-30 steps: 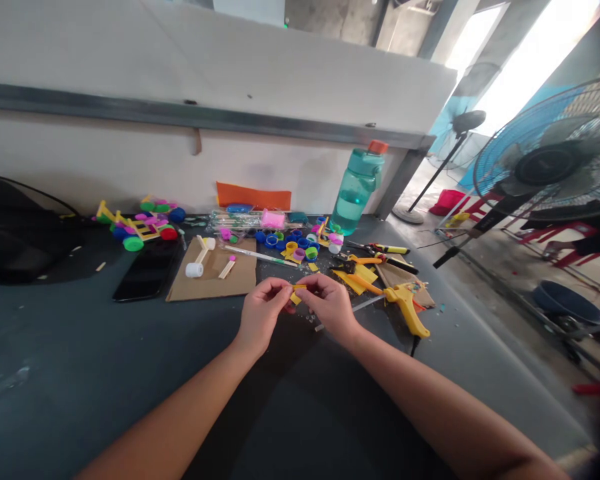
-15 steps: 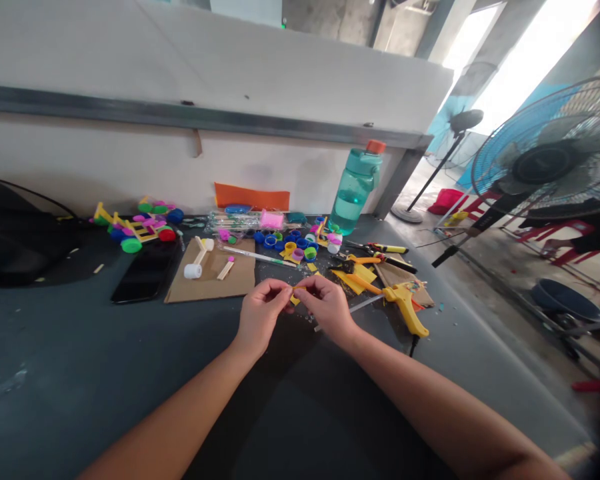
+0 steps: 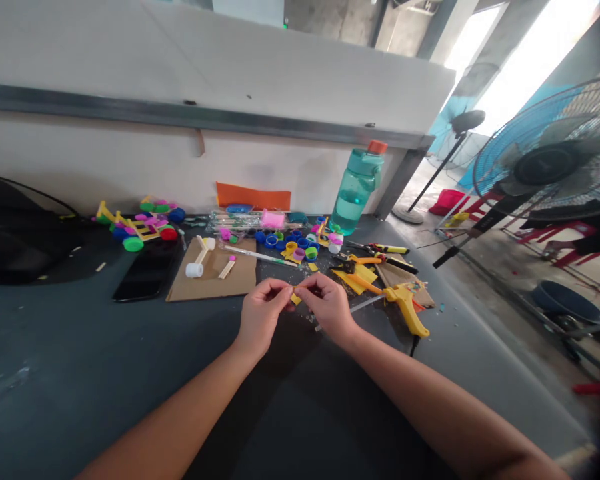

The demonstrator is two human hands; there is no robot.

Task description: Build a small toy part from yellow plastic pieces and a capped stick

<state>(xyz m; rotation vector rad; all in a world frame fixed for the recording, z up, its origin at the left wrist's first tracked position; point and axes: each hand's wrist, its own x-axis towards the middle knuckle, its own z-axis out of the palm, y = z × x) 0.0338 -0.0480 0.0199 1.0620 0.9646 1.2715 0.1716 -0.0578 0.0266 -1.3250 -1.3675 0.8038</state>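
Note:
My left hand (image 3: 265, 307) and my right hand (image 3: 326, 303) meet tip to tip over the dark table. Between their pinched fingertips is a small yellow piece (image 3: 295, 299), mostly covered by the fingers; it looks like paper or foam. Just right of my right hand lies a yellow glue gun (image 3: 405, 307) with its clear glue stick (image 3: 365, 303) pointing toward the hand. Scraps of yellow sheet (image 3: 364, 275) rest behind it. Coloured bottle caps (image 3: 299, 254) are grouped beyond the fingertips.
On the left, a cardboard sheet (image 3: 215, 287) bears white caps and short sticks. A black phone (image 3: 143, 275) lies beside it, near small cap-wheeled models (image 3: 145, 230). At the back stand a teal water bottle (image 3: 353, 200) and an orange strip (image 3: 253, 197); pliers (image 3: 375, 260) lie right.
The view has shifted very slightly. Both hands stay together in the same pinch, with the yellow piece still between them.

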